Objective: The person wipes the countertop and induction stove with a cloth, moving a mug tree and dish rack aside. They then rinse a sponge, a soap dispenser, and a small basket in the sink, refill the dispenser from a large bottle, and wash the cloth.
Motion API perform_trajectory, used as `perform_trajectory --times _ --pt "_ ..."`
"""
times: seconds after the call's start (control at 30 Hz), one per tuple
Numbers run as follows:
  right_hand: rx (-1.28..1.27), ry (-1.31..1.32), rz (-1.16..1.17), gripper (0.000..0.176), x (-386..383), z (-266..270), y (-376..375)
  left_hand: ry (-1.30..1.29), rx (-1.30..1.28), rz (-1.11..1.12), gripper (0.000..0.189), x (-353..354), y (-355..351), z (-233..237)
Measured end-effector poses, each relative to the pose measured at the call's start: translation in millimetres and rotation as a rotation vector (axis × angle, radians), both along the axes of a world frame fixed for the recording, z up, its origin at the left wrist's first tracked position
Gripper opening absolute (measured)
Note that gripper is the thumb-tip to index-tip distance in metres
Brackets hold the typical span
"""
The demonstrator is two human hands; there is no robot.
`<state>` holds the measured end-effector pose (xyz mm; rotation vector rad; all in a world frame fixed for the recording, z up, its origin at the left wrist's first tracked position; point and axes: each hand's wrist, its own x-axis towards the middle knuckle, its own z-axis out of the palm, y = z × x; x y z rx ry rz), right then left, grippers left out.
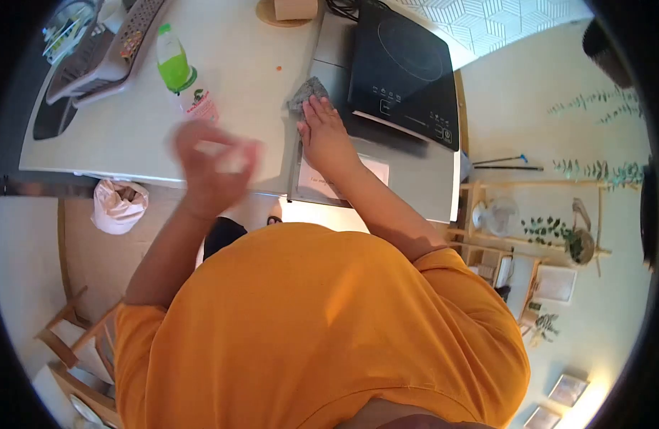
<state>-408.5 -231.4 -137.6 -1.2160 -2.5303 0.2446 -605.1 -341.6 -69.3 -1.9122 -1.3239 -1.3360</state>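
Grey cloth (pixel 309 91): small, mottled, crumpled into bunch. Lies on white countertop (pixel 236 86), just beside black induction cooktop (pixel 408 64), at its left edge. Near part under fingertips of my right hand (pixel 326 132); far part pokes out beyond.

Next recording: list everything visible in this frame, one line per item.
table: one, white, upper part of the view
induction cooktop: one, black, right of the cloth
cloth: one, grey, at the cooktop's left edge, under the right fingertips
bottle: one, green with a white label, on the table beyond the left hand
dish rack: one, grey, table's far left
paper sheet: one, white, near the table edge by the right wrist
bag: one, white, on the floor at left
shelf: one, wooden, at right, holding a fan and a plant
shirt: one, orange, bottom centre
left hand: blurred, raised over the table edge
right hand: flat on the cloth
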Motion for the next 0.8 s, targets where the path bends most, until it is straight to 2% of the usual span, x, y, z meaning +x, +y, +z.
perform_trajectory --times 0.07,0.1,0.17,0.2,0.27,0.3,0.33,0.4,0.43,0.5,0.53,0.6,0.73,0.8 --pt "0.026 0.022 -0.055 0.048 -3 5 6 -0.240 0.008 0.383 0.094 -39 7 5" --pt "0.027 0.007 -0.114 0.051 -4 1 7 -0.243 0.012 0.367 0.094 -56 14 0" --pt "0.039 -0.002 -0.187 0.055 -9 -2 8 -0.466 -0.310 0.378 0.109 -84 31 -15" --pt "0.053 -0.040 -0.261 0.060 -13 -2 9 -0.458 -0.302 0.360 0.109 -94 39 -23" --pt "0.068 -0.062 -0.381 0.064 -23 -1 13 -0.645 -0.579 0.033 0.106 -114 54 -38" --pt "0.049 -0.058 -0.426 0.068 -28 1 18 -0.639 -0.637 -0.078 0.089 -117 57 -33" --pt "0.024 -0.054 -0.475 0.072 -35 3 22 -0.606 -0.654 -0.118 0.089 -122 60 -28" --pt "0.025 -0.046 -0.574 0.072 -47 -3 36 -0.702 -0.790 -0.273 0.069 -137 66 -21" --pt "0.033 -0.056 -0.616 0.072 -52 -5 46 -0.675 -0.803 -0.309 0.069 -151 70 -22" --pt "0.025 -0.049 -0.701 0.072 -62 -8 66 -0.642 -0.742 -0.298 0.056 -184 79 -29" --pt "0.019 -0.052 -0.740 0.072 -67 -7 77 -0.625 -0.752 -0.324 0.056 -200 82 -29" --pt "-0.017 -0.044 -0.803 0.072 -76 -4 100 -0.620 -0.831 -0.236 0.055 -232 85 -30" --pt "-0.087 -0.070 -0.905 0.075 -88 2 140 -0.640 -0.980 -0.312 0.060 -274 82 -48" --pt "-0.098 -0.060 -0.933 0.074 -92 4 162 -0.836 -0.964 -0.333 0.066 -274 75 -47"
